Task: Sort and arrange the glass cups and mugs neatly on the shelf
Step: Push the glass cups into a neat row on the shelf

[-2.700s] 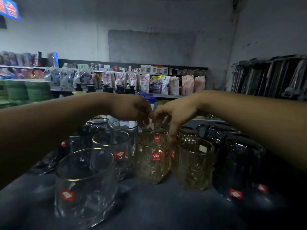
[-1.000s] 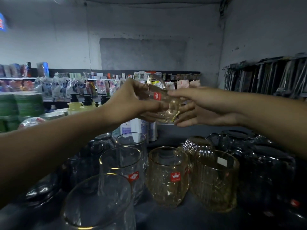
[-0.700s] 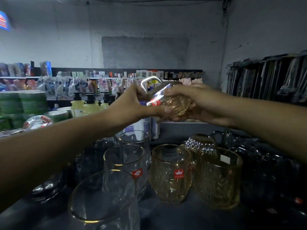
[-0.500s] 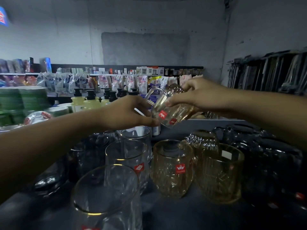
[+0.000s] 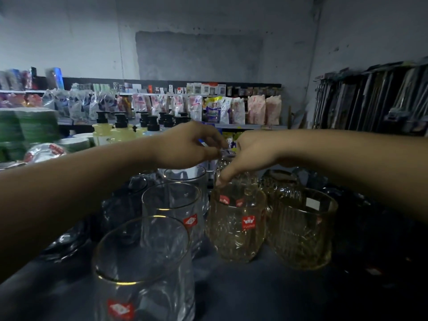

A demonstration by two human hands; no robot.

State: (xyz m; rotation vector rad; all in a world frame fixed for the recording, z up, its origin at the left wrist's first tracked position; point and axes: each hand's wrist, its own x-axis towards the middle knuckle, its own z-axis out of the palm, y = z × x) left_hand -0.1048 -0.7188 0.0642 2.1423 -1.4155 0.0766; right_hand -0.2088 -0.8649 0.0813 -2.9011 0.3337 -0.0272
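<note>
Right hand (image 5: 252, 154) gripping mug (image 5: 240, 179), left hand (image 5: 187, 144) alongside, amber cut glass

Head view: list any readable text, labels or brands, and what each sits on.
No text reads clearly.
Red sticker on amber glass: crown logo, with blurred lettering under it.
Second sticker on clear glass: blurred.
White tag on amber mug: no legible print.
Packets on the back shelf: print too small to read.
</note>
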